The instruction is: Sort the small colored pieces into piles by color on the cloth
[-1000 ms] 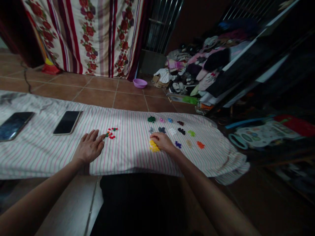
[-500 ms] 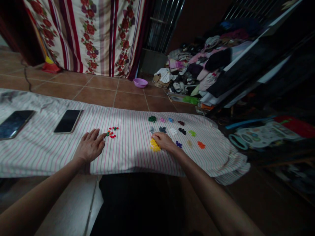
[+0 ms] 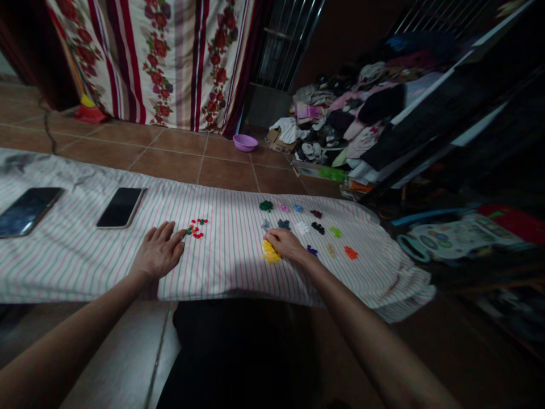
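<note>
My left hand (image 3: 158, 250) lies flat on the striped cloth with its fingers spread. Its index fingertip reaches the edge of a small mixed group of red, green and orange pieces (image 3: 197, 229). Over the top edge of a pile of tiny yellow pieces (image 3: 271, 253), my right hand (image 3: 283, 241) has its thumb and fingers pinched together; whatever is between the fingertips is too small to make out. Around it sit separate little piles: dark grey (image 3: 284, 225), light grey (image 3: 265, 224), white (image 3: 302, 227), black (image 3: 317, 228) and dark blue (image 3: 312, 250).
More piles lie farther off: dark green (image 3: 266, 205), pink (image 3: 284, 208), light blue (image 3: 298, 208), brown (image 3: 315, 213), lime (image 3: 335, 232), beige (image 3: 331, 249), orange (image 3: 351, 252). A phone (image 3: 121, 208) and a larger dark-screened device (image 3: 29, 211) rest at left. A purple basin (image 3: 245, 142) stands on the floor.
The whole view has shifted slightly. Both hands keep their places, the left by the mixed pieces and the right pinching at the yellow pile.
</note>
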Tool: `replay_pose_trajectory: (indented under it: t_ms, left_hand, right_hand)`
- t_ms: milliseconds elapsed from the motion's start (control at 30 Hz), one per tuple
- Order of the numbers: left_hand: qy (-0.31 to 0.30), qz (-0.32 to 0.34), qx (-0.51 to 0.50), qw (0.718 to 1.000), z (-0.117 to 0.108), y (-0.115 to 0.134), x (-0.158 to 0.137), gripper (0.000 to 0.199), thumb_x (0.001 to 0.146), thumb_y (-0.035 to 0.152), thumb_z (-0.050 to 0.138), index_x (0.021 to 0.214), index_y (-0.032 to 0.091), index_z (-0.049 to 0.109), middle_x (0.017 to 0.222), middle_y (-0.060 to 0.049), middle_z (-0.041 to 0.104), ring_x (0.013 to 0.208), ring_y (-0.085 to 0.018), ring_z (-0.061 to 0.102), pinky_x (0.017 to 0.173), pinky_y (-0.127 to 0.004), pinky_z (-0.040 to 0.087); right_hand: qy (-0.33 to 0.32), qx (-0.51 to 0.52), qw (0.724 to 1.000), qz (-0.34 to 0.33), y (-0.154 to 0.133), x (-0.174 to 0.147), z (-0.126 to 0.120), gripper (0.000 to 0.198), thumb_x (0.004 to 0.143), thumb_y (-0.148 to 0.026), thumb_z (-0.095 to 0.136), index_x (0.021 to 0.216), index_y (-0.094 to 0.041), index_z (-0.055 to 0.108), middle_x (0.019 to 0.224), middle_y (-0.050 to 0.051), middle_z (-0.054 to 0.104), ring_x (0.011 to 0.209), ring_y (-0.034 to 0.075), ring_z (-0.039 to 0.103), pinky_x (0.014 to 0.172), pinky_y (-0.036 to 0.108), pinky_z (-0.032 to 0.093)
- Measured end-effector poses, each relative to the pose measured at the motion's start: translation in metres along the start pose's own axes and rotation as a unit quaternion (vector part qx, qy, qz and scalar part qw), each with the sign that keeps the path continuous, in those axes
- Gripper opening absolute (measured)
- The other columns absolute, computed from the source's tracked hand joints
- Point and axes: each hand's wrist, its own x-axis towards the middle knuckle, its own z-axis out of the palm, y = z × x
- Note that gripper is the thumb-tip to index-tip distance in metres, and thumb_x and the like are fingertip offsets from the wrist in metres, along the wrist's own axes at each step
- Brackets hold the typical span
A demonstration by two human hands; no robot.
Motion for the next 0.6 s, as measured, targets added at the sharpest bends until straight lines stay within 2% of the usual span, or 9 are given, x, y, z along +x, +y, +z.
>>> replay_pose_trajectory:
  t_ms: [233,367,500,600]
  left_hand:
    - [-0.004,-0.003,-0.004,1.0,0.0,0.001,0.0,0.052,0.096,0.038,0.032,0.136,0.019,0.059,0.147,-0.02,0.052,0.14,-0.036,0.044,0.114,-0.056,0.034]
    - [0.001,-0.004,0.003,1.0,0.001,0.001,0.0,0.051,0.096,0.038,0.032,0.137,0.021,0.059,0.148,-0.017,0.053,0.141,-0.034,0.044,0.115,-0.055,0.034]
    - [-0.003,-0.004,-0.007,1.0,0.001,0.001,0.0,0.05,0.096,0.037,0.033,0.137,0.022,0.059,0.148,-0.017,0.053,0.141,-0.034,0.044,0.115,-0.055,0.034]
    - [0.003,-0.011,-0.02,1.0,0.001,0.002,0.0,0.049,0.096,0.036,0.035,0.136,0.023,0.059,0.147,-0.015,0.054,0.141,-0.033,0.044,0.115,-0.054,0.034]
  right_hand:
    - [-0.002,-0.008,1.0,0.009,0.0,0.003,-0.001,0.026,0.088,-0.024,0.048,0.062,-0.02,0.054,0.067,0.001,0.059,0.066,0.015,0.052,0.062,0.026,0.031]
    - [0.019,-0.015,0.999,-0.021,-0.003,0.005,-0.004,0.029,0.089,-0.026,0.046,0.064,-0.019,0.058,0.068,0.002,0.061,0.068,0.016,0.055,0.065,0.026,0.034]
    - [0.066,0.032,0.996,-0.052,-0.027,0.012,0.0,0.025,0.09,-0.028,0.047,0.082,-0.019,0.069,0.082,0.004,0.069,0.078,0.017,0.061,0.074,0.027,0.04]
    - [0.072,0.07,0.992,-0.071,-0.053,0.023,0.014,0.021,0.089,-0.023,0.052,0.09,-0.02,0.072,0.09,0.005,0.071,0.084,0.017,0.063,0.079,0.027,0.043]
